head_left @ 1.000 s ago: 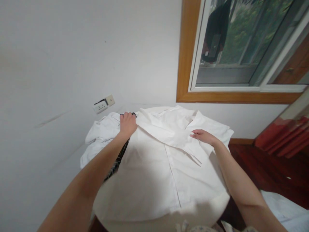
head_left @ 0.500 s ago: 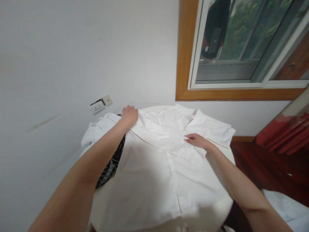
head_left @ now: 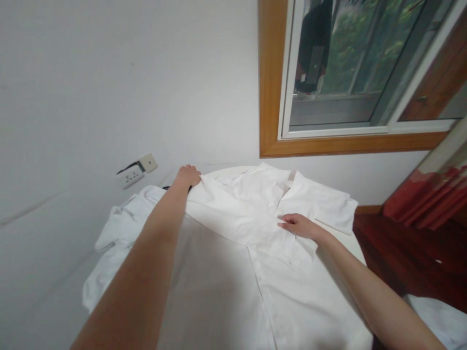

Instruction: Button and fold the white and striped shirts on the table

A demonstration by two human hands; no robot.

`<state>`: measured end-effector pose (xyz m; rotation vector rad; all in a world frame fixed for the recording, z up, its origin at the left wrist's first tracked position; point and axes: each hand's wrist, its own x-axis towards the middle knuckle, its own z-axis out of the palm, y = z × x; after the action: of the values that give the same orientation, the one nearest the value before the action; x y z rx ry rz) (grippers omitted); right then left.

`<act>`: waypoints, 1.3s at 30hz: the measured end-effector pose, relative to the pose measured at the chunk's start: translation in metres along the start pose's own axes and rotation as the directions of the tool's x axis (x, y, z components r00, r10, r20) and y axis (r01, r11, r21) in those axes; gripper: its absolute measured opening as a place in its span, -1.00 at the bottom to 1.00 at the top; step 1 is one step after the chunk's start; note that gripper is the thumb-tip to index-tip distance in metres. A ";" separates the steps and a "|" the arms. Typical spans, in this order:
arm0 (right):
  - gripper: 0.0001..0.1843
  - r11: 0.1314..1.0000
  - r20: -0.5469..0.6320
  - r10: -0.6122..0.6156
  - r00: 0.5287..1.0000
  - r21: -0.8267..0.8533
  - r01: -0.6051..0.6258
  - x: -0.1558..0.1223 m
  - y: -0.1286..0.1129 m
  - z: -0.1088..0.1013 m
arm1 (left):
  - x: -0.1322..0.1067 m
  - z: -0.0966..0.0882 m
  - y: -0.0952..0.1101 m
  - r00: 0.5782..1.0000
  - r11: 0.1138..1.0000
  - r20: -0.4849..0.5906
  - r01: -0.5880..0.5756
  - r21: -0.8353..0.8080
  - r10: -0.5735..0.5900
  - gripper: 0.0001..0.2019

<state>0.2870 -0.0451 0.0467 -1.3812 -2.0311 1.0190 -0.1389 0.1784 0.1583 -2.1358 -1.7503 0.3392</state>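
A white short-sleeved shirt [head_left: 219, 272] lies spread over a round white table [head_left: 359, 248], one part of it folded across the middle. At the shirt's far left edge, my left hand [head_left: 189, 175] is closed on the cloth, its fingertips hidden behind the fabric. Near the middle right, my right hand [head_left: 297, 225] pinches a bit of the folded shirt between thumb and fingers. The right sleeve [head_left: 328, 199] lies flat beyond my right hand.
Crumpled white clothes [head_left: 124, 223] lie at the left, beside my left forearm. Behind the table stands a white wall with a power strip [head_left: 130, 176] and a wood-framed window [head_left: 350, 144]. A red curtain [head_left: 423, 199] hangs at the right; white fabric [head_left: 438, 316] shows below.
The view has shifted closer over the table. My left hand has moved slightly left with the shirt's edge, covering most of the black striped cloth. My right hand keeps its pinch.
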 end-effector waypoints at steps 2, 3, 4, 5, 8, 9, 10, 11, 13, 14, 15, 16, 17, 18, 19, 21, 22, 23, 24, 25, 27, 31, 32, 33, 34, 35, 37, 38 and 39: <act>-0.56 1.000 -0.014 -0.003 1.000 0.011 0.003 -0.003 -0.006 -0.001 | 0.010 0.000 -0.010 0.997 0.997 0.026 0.071 -0.021 -0.070 -0.58; -0.56 1.000 -0.024 -0.005 1.000 0.023 0.006 -0.004 -0.009 -0.001 | 0.014 0.000 -0.016 0.994 0.994 0.045 0.097 -0.040 -0.096 -0.57; -0.56 0.999 -0.035 -0.006 0.999 0.040 0.007 -0.005 -0.012 -0.002 | 0.019 -0.001 -0.021 0.991 0.991 0.068 0.118 -0.062 -0.114 -0.56; -0.55 0.998 -0.048 -0.004 0.999 0.060 0.007 -0.006 -0.014 -0.002 | 0.023 -0.001 -0.025 0.988 0.987 0.091 0.134 -0.085 -0.127 -0.56; -0.53 0.994 -0.099 0.028 0.995 0.106 -0.017 -0.005 -0.015 -0.001 | 0.028 -0.001 -0.032 0.982 0.982 0.114 0.160 -0.101 -0.149 -0.57; -0.54 0.994 -0.120 0.047 0.992 0.103 -0.035 -0.004 -0.014 0.000 | 0.027 0.001 -0.031 0.983 0.983 0.088 0.169 -0.079 -0.162 -0.58; -0.55 0.995 -0.141 0.064 0.988 0.085 -0.052 -0.003 -0.012 0.002 | 0.025 0.003 -0.029 0.984 0.983 0.044 0.177 -0.049 -0.175 -0.59; -0.56 0.996 -0.159 0.075 0.984 0.054 -0.067 -0.002 -0.010 0.003 | 0.023 0.005 -0.026 0.983 0.983 -0.007 0.184 -0.019 -0.184 -0.60; -0.56 0.996 -0.183 0.078 0.980 -0.022 -0.083 0.000 -0.005 0.007 | 0.017 0.009 -0.015 0.976 0.980 -0.103 0.196 0.019 -0.193 -0.62; -0.56 0.995 -0.189 0.073 0.979 -0.054 -0.085 0.001 -0.003 0.008 | 0.014 0.009 -0.009 0.972 0.980 -0.132 0.198 0.018 -0.194 -0.63; -0.56 0.994 -0.196 0.066 0.978 -0.076 -0.083 0.001 -0.002 0.009 | 0.011 0.008 -0.002 0.970 0.981 -0.151 0.194 0.007 -0.190 -0.63; -0.56 0.993 -0.206 0.060 0.977 -0.092 -0.080 0.001 -0.001 0.009 | 0.008 0.005 0.006 0.969 0.982 -0.165 0.186 -0.006 -0.185 -0.63; -0.57 0.991 -0.219 0.052 0.974 -0.109 -0.078 0.001 -0.001 0.009 | 0.003 0.001 0.014 0.966 0.984 -0.186 0.176 -0.021 -0.177 -0.62; -0.59 0.988 -0.232 0.043 0.972 -0.135 -0.076 0.001 -0.001 0.008 | -0.002 -0.005 0.023 0.960 0.986 -0.225 0.161 -0.040 -0.166 -0.61; -0.61 0.982 -0.247 0.036 0.968 -0.170 -0.079 0.000 -0.001 0.007 | -0.010 -0.012 0.033 0.951 0.988 -0.272 0.139 -0.060 -0.150 -0.60; -0.67 0.964 -0.273 0.030 0.962 -0.247 -0.100 -0.001 -0.003 0.003 | -0.033 -0.026 0.059 0.916 0.990 -0.384 0.071 -0.120 -0.112 -0.57; -0.69 0.953 -0.282 0.033 0.959 -0.279 -0.115 -0.002 -0.004 0.002 | -0.048 -0.031 0.074 0.909 0.988 -0.409 0.021 -0.153 -0.083 -0.55; -0.72 0.944 -0.287 0.038 0.957 -0.303 -0.128 -0.002 -0.006 0.000 | -0.065 -0.034 0.090 0.906 0.983 -0.421 -0.038 -0.180 -0.042 -0.53; -0.73 0.938 -0.288 0.043 0.957 -0.318 -0.138 -0.003 -0.007 -0.001 | -0.083 -0.035 0.108 0.911 0.972 -0.412 -0.114 -0.203 0.021 -0.52; -0.74 0.934 -0.285 0.046 0.957 -0.327 -0.143 -0.004 -0.008 -0.002 | -0.101 -0.033 0.126 0.913 0.954 -0.401 -0.186 -0.233 0.080 -0.50; -0.76 0.930 -0.273 0.045 0.961 -0.339 -0.140 -0.004 -0.008 -0.002 | -0.136 -0.021 0.159 0.910 0.905 -0.378 -0.297 -0.306 0.171 -0.47; -0.76 0.919 -0.257 0.027 0.966 -0.373 -0.125 -0.004 -0.006 -0.001 | -0.186 0.015 0.206 0.904 0.806 -0.346 -0.394 -0.442 0.252 -0.45; -0.76 0.914 -0.257 0.022 0.966 -0.386 -0.123 -0.003 -0.005 -0.001 | -0.193 0.023 0.212 0.898 0.787 -0.352 -0.410 -0.461 0.262 -0.46; -0.76 0.909 -0.258 0.017 0.966 -0.397 -0.122 -0.003 -0.004 -0.001 | -0.198 0.029 0.216 0.893 0.771 -0.364 -0.424 -0.475 0.266 -0.47; -0.75 0.906 -0.258 0.012 0.966 -0.407 -0.120 -0.003 -0.003 -0.001 | -0.201 0.034 0.218 0.888 0.761 -0.377 -0.431 -0.485 0.263 -0.49; -0.75 0.903 -0.258 0.007 0.966 -0.413 -0.117 -0.003 -0.003 -0.001 | -0.203 0.037 0.219 0.886 0.755 -0.388 -0.433 -0.493 0.255 -0.50; -0.74 0.902 -0.258 -0.002 0.966 -0.417 -0.109 -0.003 -0.002 -0.001 | -0.205 0.037 0.217 0.888 0.752 -0.398 -0.422 -0.507 0.231 -0.51; -0.74 0.903 -0.257 -0.006 0.966 -0.417 -0.106 -0.003 -0.002 -0.001 | -0.205 0.034 0.215 0.888 0.751 -0.401 -0.421 -0.509 0.226 -0.52; -0.73 0.903 -0.256 -0.008 0.967 -0.416 -0.103 -0.003 -0.002 -0.001 | -0.206 0.030 0.214 0.882 0.746 -0.410 -0.433 -0.505 0.234 -0.52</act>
<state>0.2880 -0.0476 0.0491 -1.6870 -2.1066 0.3893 -0.0024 -0.0561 0.0332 -2.7488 -1.3739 -0.5288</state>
